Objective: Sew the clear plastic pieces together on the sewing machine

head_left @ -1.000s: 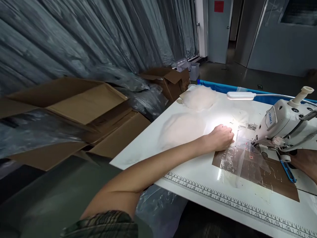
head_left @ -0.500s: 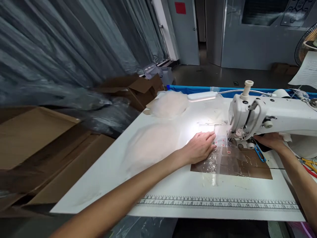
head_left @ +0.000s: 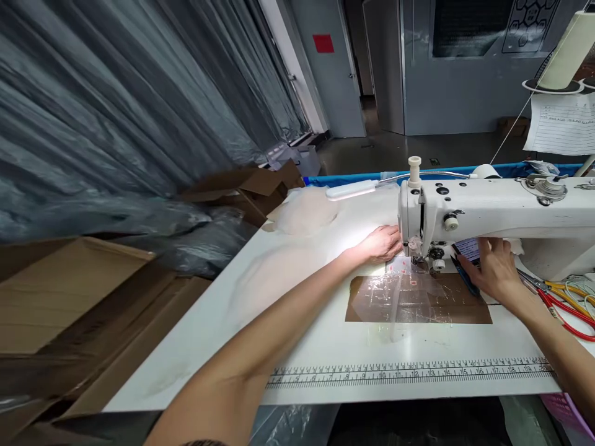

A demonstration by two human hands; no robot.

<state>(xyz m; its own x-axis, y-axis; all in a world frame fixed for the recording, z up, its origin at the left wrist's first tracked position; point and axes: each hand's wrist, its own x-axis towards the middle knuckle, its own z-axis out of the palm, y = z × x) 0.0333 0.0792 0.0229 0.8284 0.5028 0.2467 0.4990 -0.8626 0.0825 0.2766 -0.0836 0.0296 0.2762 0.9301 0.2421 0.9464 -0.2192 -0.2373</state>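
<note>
My left hand lies stretched out on the white table, fingertips beside the needle area of a white sewing machine. A clear plastic sheet with small red marks runs from under the presser foot area over a brown board. My right hand is under the machine arm, fingers apart, at a dark flat device with a lit, text-covered face. Close to its thumb lie blue thread snips; whether they touch is unclear.
Sheer pale round pieces lie on the table's left side. A printed ruler runs along the front edge. Red-handled scissors and yellow-handled ones are at the right. Open cardboard boxes stand left; a thread cone is above right.
The view has turned right. My right hand has come partly out from beneath the machine arm, and the lit device shows. My left hand stays beside the needle, now further back off the plastic.
</note>
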